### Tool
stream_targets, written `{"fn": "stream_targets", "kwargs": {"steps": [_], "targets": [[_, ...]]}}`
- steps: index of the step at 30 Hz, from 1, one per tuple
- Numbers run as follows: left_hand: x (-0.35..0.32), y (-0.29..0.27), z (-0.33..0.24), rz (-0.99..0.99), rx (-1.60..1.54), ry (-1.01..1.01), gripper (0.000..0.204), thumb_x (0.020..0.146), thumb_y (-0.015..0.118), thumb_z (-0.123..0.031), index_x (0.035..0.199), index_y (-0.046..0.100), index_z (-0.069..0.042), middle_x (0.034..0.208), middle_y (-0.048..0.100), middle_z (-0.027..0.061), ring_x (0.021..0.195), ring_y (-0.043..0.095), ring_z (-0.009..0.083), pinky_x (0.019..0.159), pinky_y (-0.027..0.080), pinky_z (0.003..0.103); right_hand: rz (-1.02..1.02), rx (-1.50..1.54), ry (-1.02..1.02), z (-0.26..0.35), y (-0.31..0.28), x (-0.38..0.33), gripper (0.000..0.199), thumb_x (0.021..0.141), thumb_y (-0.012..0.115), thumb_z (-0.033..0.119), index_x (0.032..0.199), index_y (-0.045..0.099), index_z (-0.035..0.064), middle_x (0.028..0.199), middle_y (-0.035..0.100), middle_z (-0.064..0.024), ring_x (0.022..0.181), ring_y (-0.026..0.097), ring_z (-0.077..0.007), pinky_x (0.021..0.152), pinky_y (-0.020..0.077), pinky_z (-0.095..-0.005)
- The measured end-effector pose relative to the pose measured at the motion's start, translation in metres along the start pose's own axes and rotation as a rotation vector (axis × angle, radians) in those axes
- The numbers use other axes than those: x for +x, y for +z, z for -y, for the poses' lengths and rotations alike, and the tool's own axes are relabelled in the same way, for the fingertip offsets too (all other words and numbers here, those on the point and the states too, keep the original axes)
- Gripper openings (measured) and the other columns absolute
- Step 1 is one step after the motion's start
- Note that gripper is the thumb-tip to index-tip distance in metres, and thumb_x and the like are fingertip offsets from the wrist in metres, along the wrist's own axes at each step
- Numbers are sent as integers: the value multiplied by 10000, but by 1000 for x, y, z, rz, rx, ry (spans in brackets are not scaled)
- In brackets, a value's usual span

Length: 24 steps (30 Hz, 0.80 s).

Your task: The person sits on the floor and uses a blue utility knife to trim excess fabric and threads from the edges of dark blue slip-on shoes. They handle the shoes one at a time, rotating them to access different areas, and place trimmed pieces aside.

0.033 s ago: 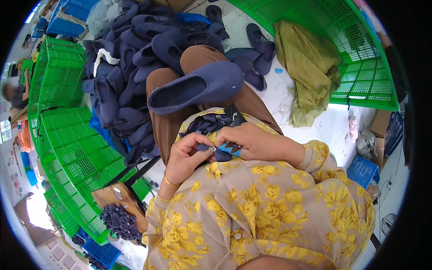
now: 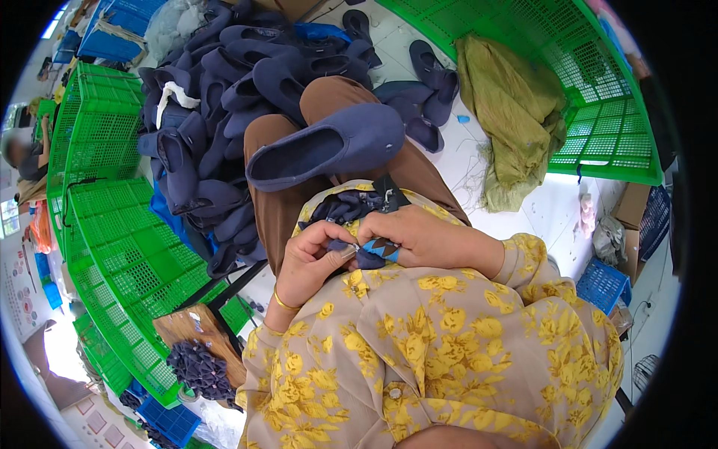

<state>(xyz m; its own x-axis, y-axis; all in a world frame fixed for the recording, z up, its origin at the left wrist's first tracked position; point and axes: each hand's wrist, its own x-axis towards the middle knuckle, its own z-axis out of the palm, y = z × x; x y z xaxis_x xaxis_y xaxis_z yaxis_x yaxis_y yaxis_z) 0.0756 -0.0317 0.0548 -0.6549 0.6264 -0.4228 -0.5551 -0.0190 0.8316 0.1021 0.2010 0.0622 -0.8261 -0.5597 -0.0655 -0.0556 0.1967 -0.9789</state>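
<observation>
My left hand (image 2: 308, 256), with a gold bangle at the wrist, pinches a small dark blue fabric piece (image 2: 369, 259) in front of my belly. From the other side my right hand (image 2: 415, 233) grips the same piece, its fingers curled down. A blue and brown patterned strip (image 2: 383, 248) shows beneath the right fingers; whether it is a wrap or a handle I cannot tell. Something thin and shiny glints at the left fingertips, too small to make out. Just beyond the hands, several dark blue fabric pieces (image 2: 345, 207) lie in my lap. A navy slip-on shoe (image 2: 366, 138) rests across my knees.
A large heap of navy shoes (image 2: 224, 97) lies beyond my knees to the left. Green plastic crates (image 2: 112, 247) line the left side; another green crate (image 2: 606, 135) stands far right beside an olive sack (image 2: 508, 112). A wooden board (image 2: 198, 337) bears a dark blue fabric cluster (image 2: 196, 368).
</observation>
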Motion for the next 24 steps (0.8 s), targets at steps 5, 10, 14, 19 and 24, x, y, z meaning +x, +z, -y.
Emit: {"fn": "stream_targets", "kwargs": {"steps": [5,10,14,19,24], "targets": [[1,2,-2,-80,122,11,111,903,659,-28,997,604,-6,892,653,35,766,648,94,683,526,218,-64,92,30,-3,7,4,175,926,582,128,1084,520,85,905,641,-124,764,653,-301,662,493,-369],[13,-1,3,-203,-81,8,112,911,593,11,1009,542,25,869,659,129,730,679,196,660,590,322,-339,-360,-144,-4,-2,5,280,857,604,184,1132,588,137,1002,597,-99,799,637,-356,645,507,-448],[13,0,5,-221,-3,39,119,916,579,35,1027,539,33,904,647,111,753,681,187,676,608,322,-269,-512,-255,-3,7,13,377,791,643,124,1160,577,89,1012,554,-81,774,615,-327,634,498,-437],[17,13,-6,-226,-15,77,145,890,521,68,1028,526,24,872,670,140,699,683,186,645,600,314,-400,-514,-325,-7,5,12,350,741,657,71,1085,592,90,973,559,-56,771,618,-306,640,497,-417],[15,13,-8,-232,-57,140,106,914,547,25,1019,533,22,883,658,137,698,674,187,635,596,326,-460,-511,-412,-7,1,20,301,732,652,48,1027,615,92,1007,590,-37,786,631,-282,638,496,-384]]}}
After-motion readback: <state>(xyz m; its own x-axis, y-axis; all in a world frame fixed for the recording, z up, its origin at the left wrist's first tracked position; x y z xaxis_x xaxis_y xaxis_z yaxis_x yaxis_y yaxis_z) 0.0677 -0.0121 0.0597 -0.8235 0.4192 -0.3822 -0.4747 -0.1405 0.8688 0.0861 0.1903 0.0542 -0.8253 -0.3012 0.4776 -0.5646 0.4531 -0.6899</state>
